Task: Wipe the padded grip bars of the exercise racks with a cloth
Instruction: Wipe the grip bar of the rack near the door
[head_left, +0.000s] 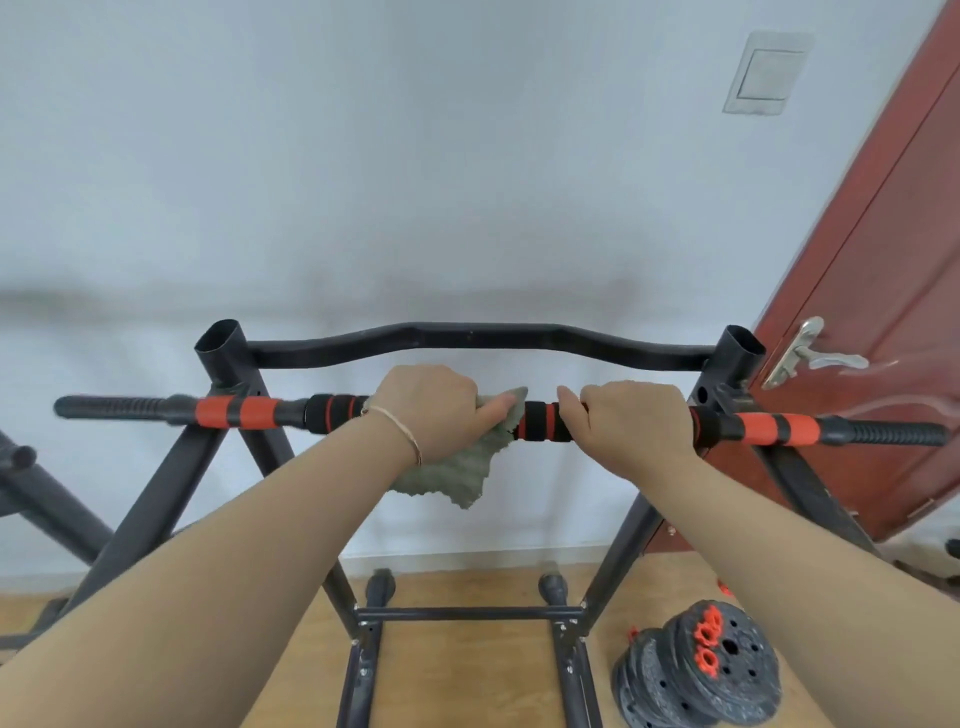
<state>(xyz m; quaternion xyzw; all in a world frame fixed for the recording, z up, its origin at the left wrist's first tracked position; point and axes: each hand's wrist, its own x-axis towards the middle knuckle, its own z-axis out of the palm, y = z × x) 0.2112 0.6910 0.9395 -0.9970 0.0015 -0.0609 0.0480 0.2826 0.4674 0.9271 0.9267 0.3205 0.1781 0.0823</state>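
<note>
A black exercise rack (156, 493) stands in front of me against a white wall. Its padded grip bar (244, 412) runs across the view, with orange and black foam sections. My left hand (434, 410) is closed around the middle of the bar with a grey-green cloth (457, 473) pressed onto the padding; the cloth's loose end hangs below the bar. Just to the right, my right hand (626, 418) grips the bare padding. A short black and orange piece of the bar shows between the two hands.
A curved black crossbar (478, 338) sits behind the grip bar. A red-brown door (883, 312) with a metal handle (805, 358) stands at the right. Black weight plates (717, 670) with orange collars lie on the wooden floor at lower right. Another rack's tubes (31, 483) show at left.
</note>
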